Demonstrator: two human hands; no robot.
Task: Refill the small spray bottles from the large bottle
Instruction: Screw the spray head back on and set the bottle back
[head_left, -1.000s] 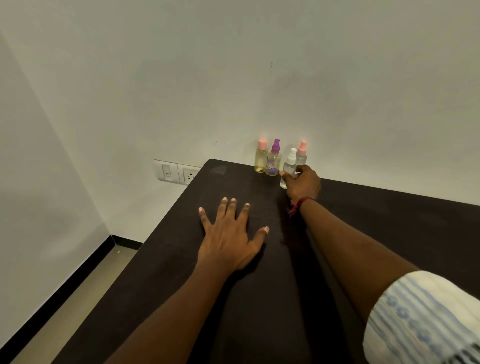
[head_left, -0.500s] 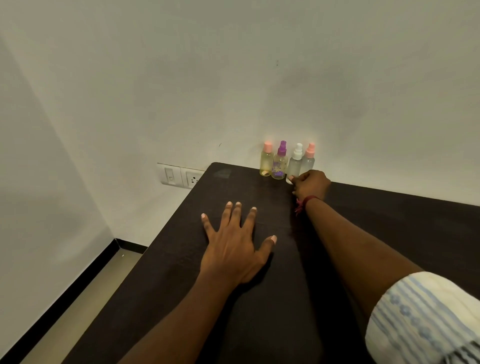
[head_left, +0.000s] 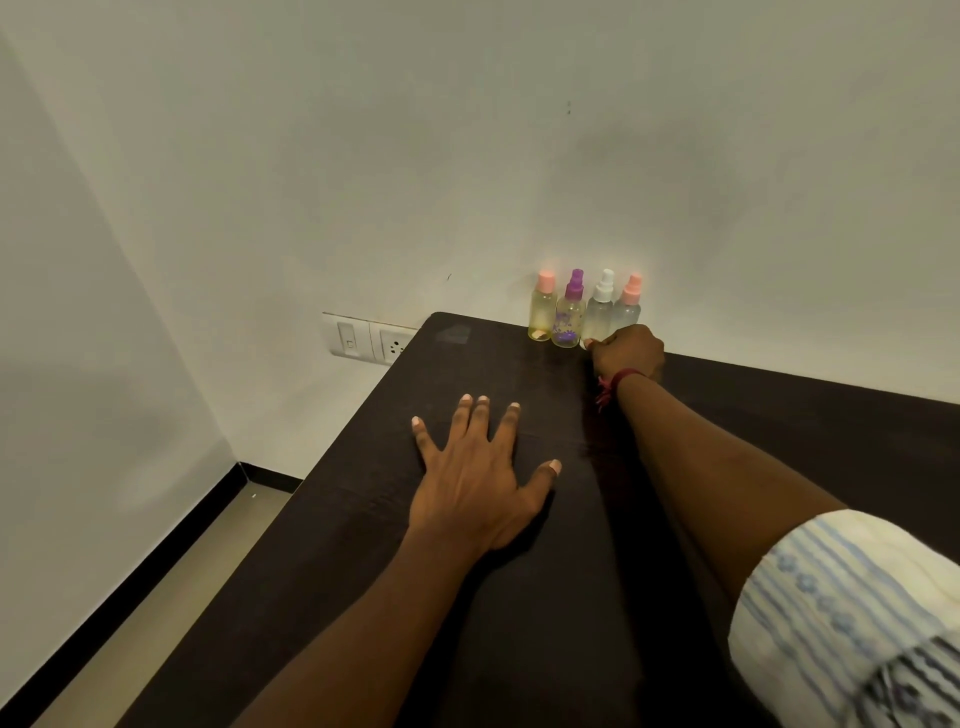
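A plain room, home or small office: bare white walls (head_left: 363, 156) meeting in a corner, a switch-and-socket plate (head_left: 369, 340), black skirting (head_left: 130, 587), pale floor (head_left: 202, 571), dark counter (head_left: 363, 519).

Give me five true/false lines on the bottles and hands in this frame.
1. The left hand holds the purple-capped spray bottle. False: it lies flat on the table, fingers spread, holding nothing.
2. The right hand is curled at the base of the white-capped spray bottle. True.
3. The leftmost spray bottle and the rightmost spray bottle both have pink caps. True.
4. The purple-capped spray bottle lies on its side. False: it stands upright.
5. The wall socket is right of the bottles. False: it is left of them.
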